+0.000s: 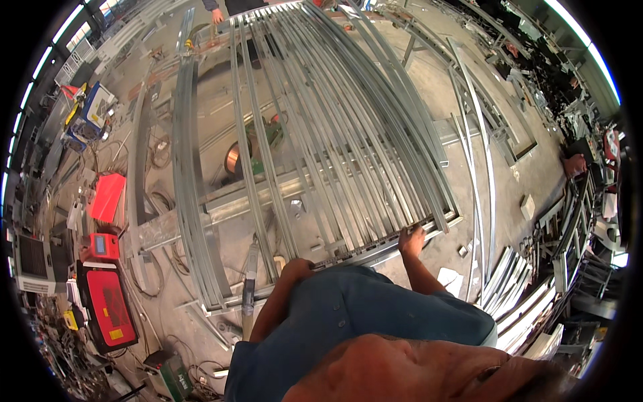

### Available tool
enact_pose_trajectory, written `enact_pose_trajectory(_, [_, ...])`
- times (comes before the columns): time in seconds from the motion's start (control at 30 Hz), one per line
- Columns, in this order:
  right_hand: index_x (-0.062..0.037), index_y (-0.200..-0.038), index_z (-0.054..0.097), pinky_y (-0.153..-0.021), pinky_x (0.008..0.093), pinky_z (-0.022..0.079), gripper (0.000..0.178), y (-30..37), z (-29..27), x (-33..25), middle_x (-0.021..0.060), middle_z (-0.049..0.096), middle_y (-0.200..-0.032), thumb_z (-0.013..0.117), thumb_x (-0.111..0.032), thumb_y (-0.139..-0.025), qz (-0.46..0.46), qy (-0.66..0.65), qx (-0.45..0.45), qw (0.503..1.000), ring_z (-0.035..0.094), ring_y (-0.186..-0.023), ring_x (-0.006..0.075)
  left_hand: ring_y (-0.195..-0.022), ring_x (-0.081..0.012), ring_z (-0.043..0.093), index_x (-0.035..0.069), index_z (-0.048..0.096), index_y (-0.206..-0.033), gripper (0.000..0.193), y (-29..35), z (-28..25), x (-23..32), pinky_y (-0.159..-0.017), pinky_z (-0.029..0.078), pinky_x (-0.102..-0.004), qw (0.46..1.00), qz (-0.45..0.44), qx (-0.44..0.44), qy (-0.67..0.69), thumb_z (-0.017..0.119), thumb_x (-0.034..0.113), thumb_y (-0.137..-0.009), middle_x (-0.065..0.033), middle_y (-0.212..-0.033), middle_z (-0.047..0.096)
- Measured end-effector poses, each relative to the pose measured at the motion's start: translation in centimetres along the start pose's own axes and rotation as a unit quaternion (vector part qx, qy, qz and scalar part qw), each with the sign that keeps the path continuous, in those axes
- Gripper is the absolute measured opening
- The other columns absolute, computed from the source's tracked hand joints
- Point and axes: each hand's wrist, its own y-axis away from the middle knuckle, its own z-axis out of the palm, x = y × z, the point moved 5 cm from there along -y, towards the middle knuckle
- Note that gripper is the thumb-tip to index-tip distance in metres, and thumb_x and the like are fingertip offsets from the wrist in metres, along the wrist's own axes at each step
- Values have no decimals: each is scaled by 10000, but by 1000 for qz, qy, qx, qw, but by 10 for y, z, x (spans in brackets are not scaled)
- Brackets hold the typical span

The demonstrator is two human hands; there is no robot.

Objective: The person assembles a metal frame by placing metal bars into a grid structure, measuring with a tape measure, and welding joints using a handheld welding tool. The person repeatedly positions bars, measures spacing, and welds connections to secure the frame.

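- Right now both hands are on the near end of a big grille of galvanised steel strips, which lies flat on raised supports above the workshop floor and runs away from the person toward the far end.
- Left hand sits on the near cross rail, knuckles up, fingers curled over the edge; whether they close fully round it I cannot tell, as the shirt hides part of the hand.
- Right hand is further along the same rail, near the grille's right corner, fingers spread and pressing on the strip ends.
- Looks like a steadying or lining-up step: the grille is being held or nudged at its near edge, not lifted clear.
- My read on the next move: it calls for an even push or pull from both hands, since the long strips would flex and twist if one side led.
- Another person's hand shows at the far end of the frame.
- Off to the left, a red welding machine stands on the floor, well apart from the hands.
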Motion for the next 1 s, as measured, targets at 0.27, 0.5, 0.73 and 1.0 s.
enact_pose_trajectory(0.27, [37, -1453, 260, -1024, 538, 426, 1048, 10, 77, 115, 337, 443, -1340, 588, -728, -817, 420, -17, 18, 907, 481, -1244, 467, -1019, -330, 688, 146, 740, -1134, 455, -15, -3, 16, -938, 524, -413, 999, 46, 2, -4, 678, 383, -751, -157, -1087, 718])
enact_pose_trajectory(0.5, [14, -1518, 207, -984, 572, 426, 1009, 32, 62, 50, 311, 440, -1331, 539, -691, -876, 440, -24, 98, 892, 490, -1209, 480, -987, -331, 692, 146, 757, -1090, 438, -12, 2, -2, -927, 525, -425, 999, 45, 24, -15, 686, 409, -747, -150, -1044, 727])
enact_pose_trajectory(0.73, [6, -1482, 308, -974, 542, 445, 970, 35, 54, 57, 275, 505, -1269, 574, -688, -860, 387, -17, 178, 904, 526, -1169, 464, -1032, -319, 688, 172, 738, -1165, 493, -17, 0, 7, -957, 512, -402, 998, 38, -1, -48, 689, 437, -751, -123, -1109, 726])
enact_pose_trajectory(1.0, [-10, -1450, 368, -962, 537, 439, 934, 42, 49, 49, 275, 532, -1225, 564, -699, -852, 408, -31, 188, 893, 541, -1126, 452, -1023, -320, 684, 164, 748, -1136, 472, -31, 6, -7, -947, 513, -409, 995, 84, -16, -58, 669, 447, -767, -131, -1100, 722])
